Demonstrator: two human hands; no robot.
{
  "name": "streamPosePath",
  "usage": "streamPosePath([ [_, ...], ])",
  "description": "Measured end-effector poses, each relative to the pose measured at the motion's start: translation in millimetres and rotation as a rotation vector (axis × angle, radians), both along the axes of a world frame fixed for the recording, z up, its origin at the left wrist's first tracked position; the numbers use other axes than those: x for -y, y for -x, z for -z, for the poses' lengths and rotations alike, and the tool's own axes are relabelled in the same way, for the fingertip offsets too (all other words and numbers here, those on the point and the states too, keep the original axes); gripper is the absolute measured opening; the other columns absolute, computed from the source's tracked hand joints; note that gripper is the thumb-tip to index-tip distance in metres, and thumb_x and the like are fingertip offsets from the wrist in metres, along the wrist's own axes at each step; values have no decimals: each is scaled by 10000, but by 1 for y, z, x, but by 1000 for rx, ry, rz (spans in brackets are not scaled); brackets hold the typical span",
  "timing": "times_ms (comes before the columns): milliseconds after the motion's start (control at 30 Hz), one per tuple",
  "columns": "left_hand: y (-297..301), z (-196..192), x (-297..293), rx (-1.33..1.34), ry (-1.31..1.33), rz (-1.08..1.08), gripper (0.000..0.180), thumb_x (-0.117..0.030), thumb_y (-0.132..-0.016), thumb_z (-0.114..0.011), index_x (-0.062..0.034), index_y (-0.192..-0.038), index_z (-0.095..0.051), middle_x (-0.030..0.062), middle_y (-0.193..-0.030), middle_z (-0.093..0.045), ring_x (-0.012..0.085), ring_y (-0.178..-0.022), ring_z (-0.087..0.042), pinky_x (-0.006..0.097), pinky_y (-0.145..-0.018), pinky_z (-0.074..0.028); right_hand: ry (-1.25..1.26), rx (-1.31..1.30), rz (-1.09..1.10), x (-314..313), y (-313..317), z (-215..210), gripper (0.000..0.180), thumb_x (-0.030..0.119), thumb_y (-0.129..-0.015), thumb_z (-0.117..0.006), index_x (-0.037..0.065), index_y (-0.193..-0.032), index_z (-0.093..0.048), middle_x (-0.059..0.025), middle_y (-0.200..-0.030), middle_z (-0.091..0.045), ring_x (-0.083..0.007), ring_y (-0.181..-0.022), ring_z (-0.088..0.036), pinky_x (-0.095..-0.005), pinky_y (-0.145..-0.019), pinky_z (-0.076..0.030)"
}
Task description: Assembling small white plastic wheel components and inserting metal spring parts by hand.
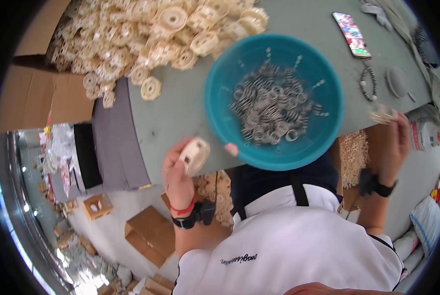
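Note:
My left hand (176, 169) is closed around a cream plastic round housing (195, 156) with square holes in its side, held just left of a teal plastic basin (211, 115). Inside the basin lies a heap of metal coil springs (271, 105). To the basin's right, at the table's edge, my right hand (402, 135) pinches a pale piece (383, 114), smeared by motion, so its exact kind does not show. A large pile of similar cream housings (173, 19) covers the far left of the table.
A phone (351, 34) with a lit screen lies at the far right, a beaded strap (368, 83) below it. Next to that is a grey oval object (396, 82). Below the table edge stand an open box of small tan parts (353, 155) and a cardboard box (150, 236).

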State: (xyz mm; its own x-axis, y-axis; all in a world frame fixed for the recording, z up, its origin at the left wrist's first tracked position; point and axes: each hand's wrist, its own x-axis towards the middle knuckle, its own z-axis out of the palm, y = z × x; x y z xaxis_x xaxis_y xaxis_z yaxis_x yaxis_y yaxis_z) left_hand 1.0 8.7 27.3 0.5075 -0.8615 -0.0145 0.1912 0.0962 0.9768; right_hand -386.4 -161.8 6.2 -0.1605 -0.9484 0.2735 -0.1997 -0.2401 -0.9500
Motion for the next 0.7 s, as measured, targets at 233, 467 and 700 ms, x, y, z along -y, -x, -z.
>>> streamPosePath([
  [233,-36,24,-148,714,-1196,387,373,-261,-915,-531,18,-1163,-546,141,-1057,-639,232,-969,-606,320,-862,-457,-550,-546,183,-25,193,75,271,106,-925,-526,-38,-1153,-558,-71,-1144,-576,-149,-1048,-530,-279,-951,-391],
  [467,-59,-3,14,856,-589,0,406,-311,-893,-573,-7,-1158,-533,212,-1105,-605,353,-1049,-572,381,-899,-446,44,-317,216,7,22,39,341,94,-904,-532,0,-1232,-518,-93,-1178,-576,-163,-1071,-533,-284,-903,-419],
  [700,-193,101,105,1673,-575,-424,587,-341,-798,-669,10,-1228,-477,235,-1181,-537,369,-1099,-518,430,-922,-419,551,-525,-593,-36,-146,-26,320,9,-726,-637,21,-1041,-583,-144,-1096,-564,-330,-1032,-548,-403,-866,-447],
])
